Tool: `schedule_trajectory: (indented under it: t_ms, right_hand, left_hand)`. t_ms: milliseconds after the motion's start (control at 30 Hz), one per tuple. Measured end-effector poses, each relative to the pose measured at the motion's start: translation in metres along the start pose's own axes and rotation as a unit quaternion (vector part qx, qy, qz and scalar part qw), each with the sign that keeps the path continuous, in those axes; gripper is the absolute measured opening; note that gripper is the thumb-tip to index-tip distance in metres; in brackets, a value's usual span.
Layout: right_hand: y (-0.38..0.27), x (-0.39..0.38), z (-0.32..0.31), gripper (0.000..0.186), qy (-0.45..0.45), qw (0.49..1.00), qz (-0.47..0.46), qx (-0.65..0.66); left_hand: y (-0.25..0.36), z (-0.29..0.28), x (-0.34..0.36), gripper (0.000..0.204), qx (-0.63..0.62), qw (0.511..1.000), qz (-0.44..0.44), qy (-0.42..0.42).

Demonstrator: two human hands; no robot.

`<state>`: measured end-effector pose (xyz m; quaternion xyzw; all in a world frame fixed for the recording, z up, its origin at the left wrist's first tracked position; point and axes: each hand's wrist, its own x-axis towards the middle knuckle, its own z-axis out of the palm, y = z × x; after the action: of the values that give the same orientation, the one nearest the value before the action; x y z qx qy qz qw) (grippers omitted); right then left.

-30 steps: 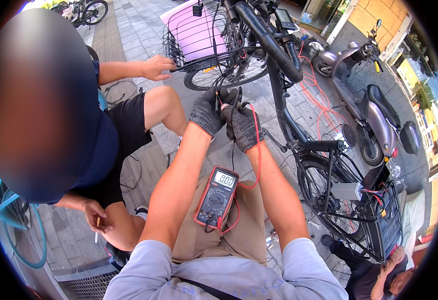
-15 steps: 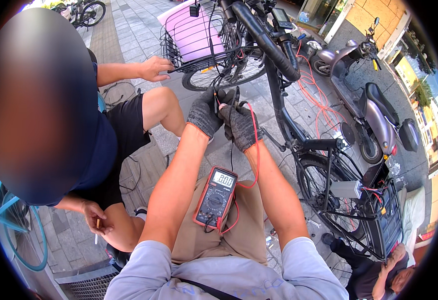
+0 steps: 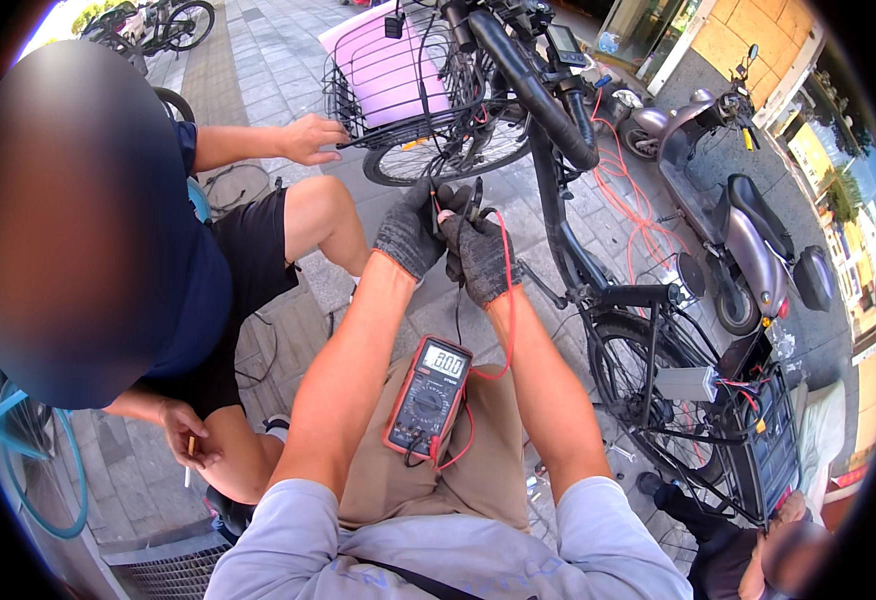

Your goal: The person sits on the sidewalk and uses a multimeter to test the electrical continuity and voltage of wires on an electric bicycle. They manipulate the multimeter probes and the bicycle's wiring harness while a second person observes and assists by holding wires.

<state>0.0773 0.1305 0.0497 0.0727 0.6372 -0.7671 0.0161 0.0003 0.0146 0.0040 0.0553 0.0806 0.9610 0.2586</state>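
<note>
My left hand (image 3: 411,238), in a dark grey knit glove, is closed on thin cables (image 3: 432,172) hanging from the bike's front. Close against it, my right hand (image 3: 480,258), gloved alike, is closed on multimeter test probes (image 3: 477,195). A red test lead (image 3: 510,310) loops from my right hand down to a red-and-black digital multimeter (image 3: 428,395). That meter lies on my lap, its screen lit. My fingers partly hide the contact between probes and cables.
A black electric bike (image 3: 608,290) with a wire basket (image 3: 388,90) stands ahead and right. Left of me sits a person whose hand (image 3: 315,138) rests at the basket. A scooter (image 3: 728,210), orange cable (image 3: 638,215) and another person (image 3: 748,550) are to the right.
Both hands keep their hold, close together below the basket. The view has shifted slightly; the multimeter stays on my lap.
</note>
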Motion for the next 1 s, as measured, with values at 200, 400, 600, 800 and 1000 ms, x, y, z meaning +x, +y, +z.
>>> schedule_trajectory:
  t_ms: [200, 400, 600, 800, 1000]
  right_hand:
    - [-0.030, -0.021, -0.034, 0.039, -0.012, 0.941, -0.150, -0.304]
    - [-0.059, -0.036, -0.027, 0.034, -0.013, 0.933, -0.239, -0.268]
    - [-0.038, -0.025, -0.026, 0.018, -0.024, 0.934, -0.237, -0.265]
    - [-0.049, -0.028, -0.020, 0.022, -0.016, 0.899, -0.212, -0.382]
    - [-0.065, -0.028, -0.025, 0.028, 0.004, 0.894, -0.258, -0.367]
  left_hand:
    - [0.014, -0.004, -0.010, 0.027, 0.008, 1.000, -0.006, -0.023]
    - [0.003, -0.002, -0.013, 0.028, -0.044, 0.998, 0.015, -0.029]
    - [-0.004, 0.001, -0.017, 0.029, -0.045, 0.998, -0.005, -0.046]
    - [-0.005, 0.002, -0.019, 0.028, -0.011, 0.999, 0.016, -0.028]
    - [-0.002, -0.003, -0.012, 0.027, -0.056, 0.997, 0.002, -0.050]
